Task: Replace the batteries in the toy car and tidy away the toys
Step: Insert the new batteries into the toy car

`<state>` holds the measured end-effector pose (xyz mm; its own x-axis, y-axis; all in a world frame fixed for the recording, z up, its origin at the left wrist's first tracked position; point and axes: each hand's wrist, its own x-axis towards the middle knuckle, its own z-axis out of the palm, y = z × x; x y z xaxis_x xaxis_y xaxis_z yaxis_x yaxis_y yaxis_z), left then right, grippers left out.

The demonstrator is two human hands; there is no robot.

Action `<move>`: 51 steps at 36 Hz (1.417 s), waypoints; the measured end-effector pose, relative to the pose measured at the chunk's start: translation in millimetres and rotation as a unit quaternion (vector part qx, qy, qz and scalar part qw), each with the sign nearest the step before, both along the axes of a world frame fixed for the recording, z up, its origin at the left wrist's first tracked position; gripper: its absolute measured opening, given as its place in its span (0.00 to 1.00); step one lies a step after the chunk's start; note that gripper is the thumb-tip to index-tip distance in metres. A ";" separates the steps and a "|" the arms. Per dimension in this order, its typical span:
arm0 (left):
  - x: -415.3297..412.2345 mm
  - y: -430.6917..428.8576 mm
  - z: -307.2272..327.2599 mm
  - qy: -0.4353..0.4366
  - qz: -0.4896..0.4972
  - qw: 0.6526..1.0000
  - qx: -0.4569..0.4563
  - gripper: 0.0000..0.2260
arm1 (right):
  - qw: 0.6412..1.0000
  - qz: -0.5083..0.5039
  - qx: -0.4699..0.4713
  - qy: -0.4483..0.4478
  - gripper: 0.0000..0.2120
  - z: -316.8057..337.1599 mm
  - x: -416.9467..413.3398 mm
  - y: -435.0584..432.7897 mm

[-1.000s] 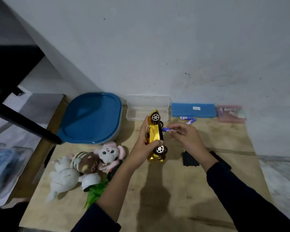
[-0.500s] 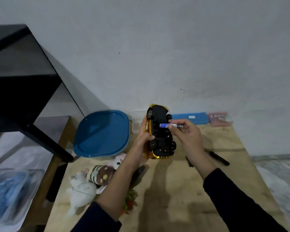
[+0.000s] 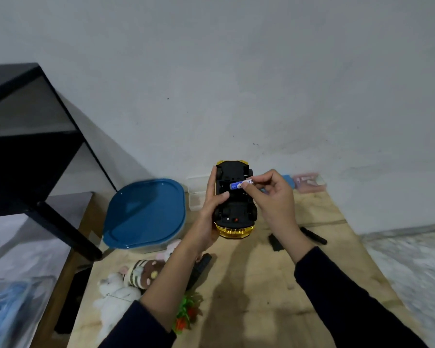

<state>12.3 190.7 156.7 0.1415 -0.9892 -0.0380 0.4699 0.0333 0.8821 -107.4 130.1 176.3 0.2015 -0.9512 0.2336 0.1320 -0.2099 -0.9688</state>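
Note:
My left hand (image 3: 209,217) grips a gold toy car (image 3: 234,199), lifted above the table with its black underside facing me. My right hand (image 3: 274,194) pinches a blue-and-white battery (image 3: 240,184) and holds it across the open bay in the car's underside. On the wooden table (image 3: 261,285), under my right wrist, lie a flat black cover piece (image 3: 274,242) and a black pen-like tool (image 3: 313,235). Plush toys (image 3: 136,275) lie at the lower left, partly hidden by my left forearm.
A container with a blue lid (image 3: 146,213) stands at the table's left. A clear box (image 3: 197,190), a blue case (image 3: 288,179) and a pink box (image 3: 309,182) line the wall. A black table frame (image 3: 60,217) stands left. A black remote (image 3: 200,268) and green toy (image 3: 186,310) lie near my arm.
The car has turned from on its side to underside toward me and risen. My right hand has brought the battery over its open bay. The view tilted upward.

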 end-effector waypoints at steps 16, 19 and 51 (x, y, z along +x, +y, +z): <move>7.3 16.7 3.9 -0.129 -0.022 0.991 -0.018 0.47 | 0.987 -0.060 -0.123 0.081 0.09 3.4 -4.5 10.7; 8.1 20.6 5.3 -0.152 -0.008 0.988 -0.032 0.48 | 0.983 -0.079 -0.137 0.088 0.10 3.7 -3.3 14.2; 22.9 -2.7 -34.8 -0.157 0.040 0.987 0.008 0.49 | 0.914 0.149 -0.222 0.305 0.11 -31.9 0.1 -42.1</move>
<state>35.2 188.0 121.9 0.2270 -0.9739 0.0048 0.1702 0.0446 0.9844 -107.3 88.0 144.4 0.6575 -0.6716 0.3415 -0.2895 -0.6437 -0.7084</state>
